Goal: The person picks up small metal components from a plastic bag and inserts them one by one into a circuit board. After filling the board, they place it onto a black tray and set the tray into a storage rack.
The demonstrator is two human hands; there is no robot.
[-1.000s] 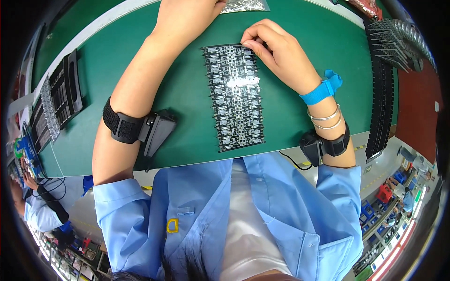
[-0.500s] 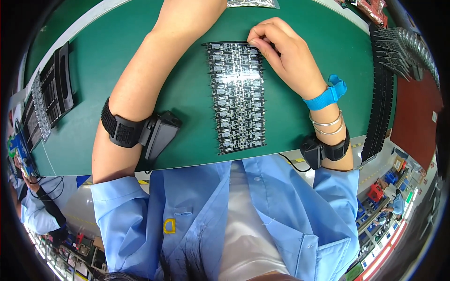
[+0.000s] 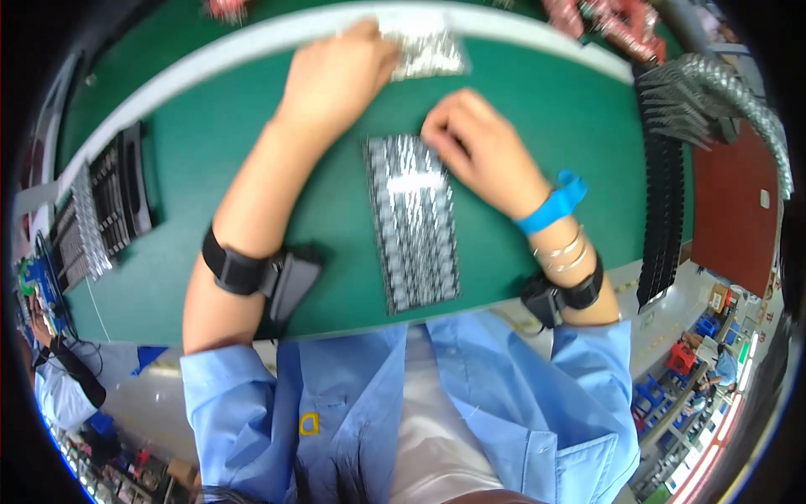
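Observation:
A long panel of small black-and-silver circuit boards (image 3: pixel 413 227) lies flat on the green table in front of me, its lower end near the table's front edge. My right hand (image 3: pixel 474 147) is closed in a pinch at the panel's far right corner, with thumb and forefinger on its edge. Beyond the panel my left hand (image 3: pixel 340 80) reaches to a clear bag of small silvery parts (image 3: pixel 430 52). Its curled fingers are at the left side of the bag, smeared by motion, so what they grip does not show.
Black slotted racks (image 3: pixel 117 189) holding a board strip stand at the left. A long black toothed rail (image 3: pixel 661 218) runs down the right side, beside a ribbed metal hose (image 3: pixel 747 92). Red bundles (image 3: pixel 613 25) lie at the back right. Black devices are strapped to both forearms.
My left hand, earlier cut off by the top edge, is now in view beside the parts bag. The whole view has shifted, showing more of the table's far side. My right hand stays at the panel's corner.

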